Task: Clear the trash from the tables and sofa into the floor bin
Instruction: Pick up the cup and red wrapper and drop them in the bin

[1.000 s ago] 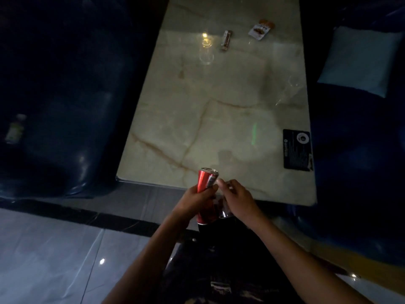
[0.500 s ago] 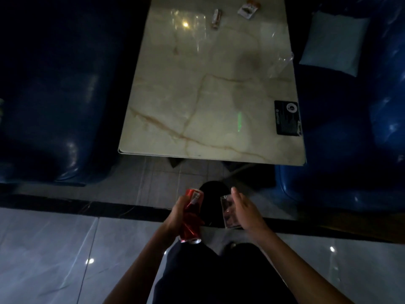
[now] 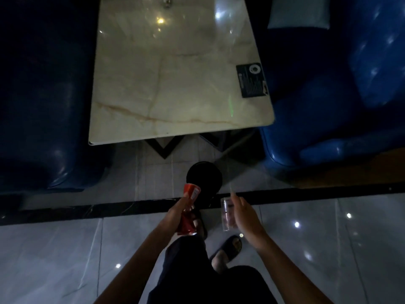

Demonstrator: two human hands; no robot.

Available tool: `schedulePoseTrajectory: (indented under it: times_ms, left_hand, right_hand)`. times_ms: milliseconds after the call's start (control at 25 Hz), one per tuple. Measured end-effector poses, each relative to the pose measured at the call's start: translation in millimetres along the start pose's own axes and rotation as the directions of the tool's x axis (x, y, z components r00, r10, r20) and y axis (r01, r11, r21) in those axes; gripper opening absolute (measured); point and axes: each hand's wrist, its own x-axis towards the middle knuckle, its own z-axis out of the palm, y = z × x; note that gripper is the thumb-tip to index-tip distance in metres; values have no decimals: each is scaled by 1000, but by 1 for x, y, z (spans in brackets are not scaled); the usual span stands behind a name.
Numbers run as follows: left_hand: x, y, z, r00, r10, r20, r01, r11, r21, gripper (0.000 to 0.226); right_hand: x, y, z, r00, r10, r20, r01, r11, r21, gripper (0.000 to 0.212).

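Observation:
My left hand [image 3: 177, 212] grips a red drink can [image 3: 190, 209] around its middle, tilted with its top toward the round black floor bin [image 3: 204, 178]. The can's top overlaps the bin's near rim in view. My right hand [image 3: 245, 216] holds a clear plastic cup [image 3: 228, 213] upright, just right of the bin and below it in view. The bin stands on the tiled floor between me and the marble table [image 3: 175, 84]. A small wrapper [image 3: 167, 1] lies at the table's far edge, cut off by the frame.
A black card [image 3: 252, 81] lies on the table's right side. Dark blue sofas flank the table, left [image 3: 43, 106] and right [image 3: 339, 106], with a pale cushion [image 3: 299, 13] on the right one. My feet in black slippers [image 3: 228, 249] stand on glossy tiles.
I have stepped back from the table and looked down. Both hands moved apart and lowered, the can now tilted over the bin's edge and the cup held beside it.

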Motion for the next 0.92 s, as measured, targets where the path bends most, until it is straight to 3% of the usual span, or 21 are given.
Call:
schedulePoseTrajectory:
  times_ms: [240, 560, 680, 840, 920]
  left_hand:
    - [31, -17, 7, 990, -14, -139, 34, 989, 142, 57]
    - [141, 10, -25, 997, -64, 33, 44, 909, 415, 41]
    - [197, 8, -33, 995, -88, 42, 57, 869, 492, 38]
    - [262, -12, -47, 993, -120, -23, 108, 781, 615, 32]
    - [294, -24, -51, 994, -108, -7, 85, 747, 659, 45]
  right_hand:
    - [18, 46, -7, 1000, 23, 6, -24, 988, 154, 31]
    - [84, 75, 35, 990, 140, -27, -132, 972, 194, 16]
    - [123, 90, 58, 982, 190, -16, -182, 960, 212, 18]
    - [175, 122, 90, 978, 207, 15, -208, 975, 79, 36]
    - [205, 140, 104, 974, 224, 4, -224, 974, 35, 43]
